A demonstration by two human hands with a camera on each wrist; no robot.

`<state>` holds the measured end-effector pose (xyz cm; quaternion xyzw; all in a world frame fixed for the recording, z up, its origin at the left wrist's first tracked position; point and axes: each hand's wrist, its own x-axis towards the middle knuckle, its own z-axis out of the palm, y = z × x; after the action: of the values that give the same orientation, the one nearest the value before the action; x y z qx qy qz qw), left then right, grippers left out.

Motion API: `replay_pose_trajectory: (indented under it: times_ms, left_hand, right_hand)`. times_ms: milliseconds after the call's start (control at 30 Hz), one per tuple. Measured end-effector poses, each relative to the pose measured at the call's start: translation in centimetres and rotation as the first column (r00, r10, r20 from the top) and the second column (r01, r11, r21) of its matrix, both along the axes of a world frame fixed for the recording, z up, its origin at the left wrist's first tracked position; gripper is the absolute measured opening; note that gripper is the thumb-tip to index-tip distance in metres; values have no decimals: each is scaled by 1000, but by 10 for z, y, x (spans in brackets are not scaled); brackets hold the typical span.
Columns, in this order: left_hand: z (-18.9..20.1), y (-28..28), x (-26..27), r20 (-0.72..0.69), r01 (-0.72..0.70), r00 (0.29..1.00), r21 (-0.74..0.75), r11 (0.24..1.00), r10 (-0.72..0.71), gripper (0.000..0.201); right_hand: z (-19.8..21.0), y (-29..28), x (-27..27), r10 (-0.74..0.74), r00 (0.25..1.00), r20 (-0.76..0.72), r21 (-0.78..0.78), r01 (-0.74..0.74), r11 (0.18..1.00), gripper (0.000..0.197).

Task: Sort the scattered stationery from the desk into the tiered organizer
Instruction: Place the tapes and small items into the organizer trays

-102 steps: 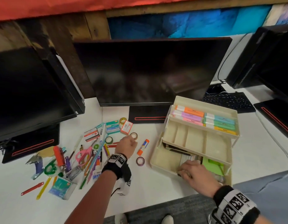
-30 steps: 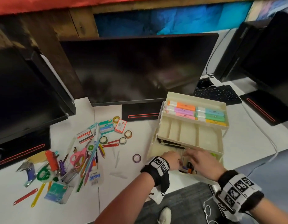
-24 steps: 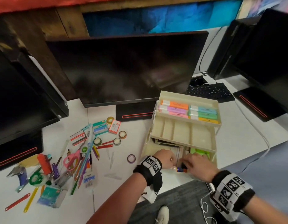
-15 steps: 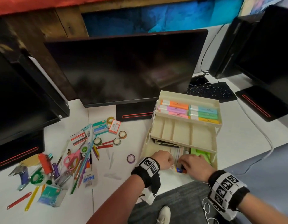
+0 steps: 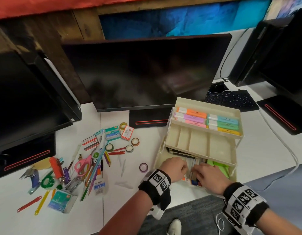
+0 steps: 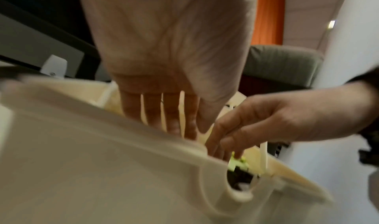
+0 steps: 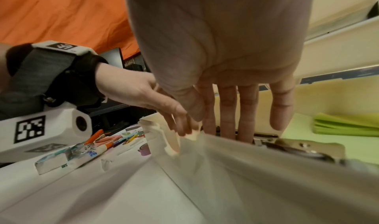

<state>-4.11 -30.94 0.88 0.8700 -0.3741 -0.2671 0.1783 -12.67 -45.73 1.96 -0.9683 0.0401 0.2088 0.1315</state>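
On the desk [image 5: 258, 150], right of centre, sits the tiered organizer [image 5: 206, 141], 3 trays stepped back: top tier full of highlighters [image 5: 208, 120], mid tier w/ bare compartments, bottom tier holding green sticky notes [image 5: 218, 167] and a stack of cards/notepads. Both hands work inside that bottom tier. Left hand [image 5: 174, 170] reaches over the front wall w/ fingers [image 6: 170, 114] straight and close together, pressing down into the stack; right hand [image 5: 208, 176] does likewise, fingers [image 7: 246, 114] extended, tips down among the contents beside the green notes. Neither looks to be pinching anything, tho the fingertips are hidden behind the front wall, so I can't rule it out. A small orange-and-blue item [image 5: 194, 182], prob. a glue stick, lies at the front wall between the hands.

Step in hand, I'd judge: seating/tidying items in the bottom tier. Most of the job remains: scattered stationery [image 5: 82, 167] lies well to the left, incl. pink scissors [image 5: 82, 164] and tape rolls [image 5: 130, 148].

Next move calls for lifting the hands clear of the front wall w/o snagging the mid tier's overhang close above, then crossing open desk leftward. Room there is ample; only a purple tape roll [image 5: 143, 167] sits near the path.
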Motion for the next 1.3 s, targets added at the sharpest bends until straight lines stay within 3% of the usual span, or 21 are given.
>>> replay_pose_trajectory:
  times_ms: [133, 233, 300, 400, 500, 567, 667, 800, 933, 1100, 1300]
  left_hand:
    - [24, 45, 3, 93, -215, 962, -309, 926, 255, 19]
    - [26, 97, 17, 71, -447, 854, -411, 795, 516, 16]
    - [17, 133, 29, 66, -575, 755, -409, 708, 652, 16]
    - [4, 185, 42, 80, -710, 632, -338, 617, 771, 16]
    - [-4, 224, 47, 106, -770, 582, -248, 588, 806, 16]
    - [-9, 238, 51, 117, -761, 603, -213, 613, 789, 15]
    - [-18, 247, 59, 159, -693, 675, -198, 693, 721, 20]
    - [-26, 247, 75, 261, -569, 775, -110, 815, 576, 11]
    - [-25, 237, 93, 344, -464, 828, -25, 885, 443, 26]
    - [-28, 225, 107, 402, -426, 842, 89, 900, 359, 33]
    - [-33, 221, 116, 418, -402, 862, 217, 890, 287, 41]
  right_hand:
    - [4, 19, 11, -40, 990, 133, 107, 25, 994, 26]
    - [11, 55, 24, -46, 956, 290, 232, -24, 972, 21]
    - [16, 85, 34, 56, 940, 337, 229, -140, 963, 22]
    - [7, 129, 46, 274, 882, 382, 44, -314, 949, 21]
    - [-7, 168, 55, 449, 871, 199, -214, -409, 887, 26]
    - [-15, 184, 61, 476, 879, -20, -324, -456, 829, 33]
    - [-20, 197, 67, 442, 891, -105, -379, -447, 810, 39]
    - [-27, 199, 81, 314, 948, -48, -309, -313, 898, 40]
    - [-28, 197, 115, 121, 990, 69, -271, -98, 958, 36]
    - [-31, 197, 156, -67, 984, 164, -239, 105, 965, 35]
    - [-43, 201, 176, -74, 983, 166, -231, 112, 966, 36]
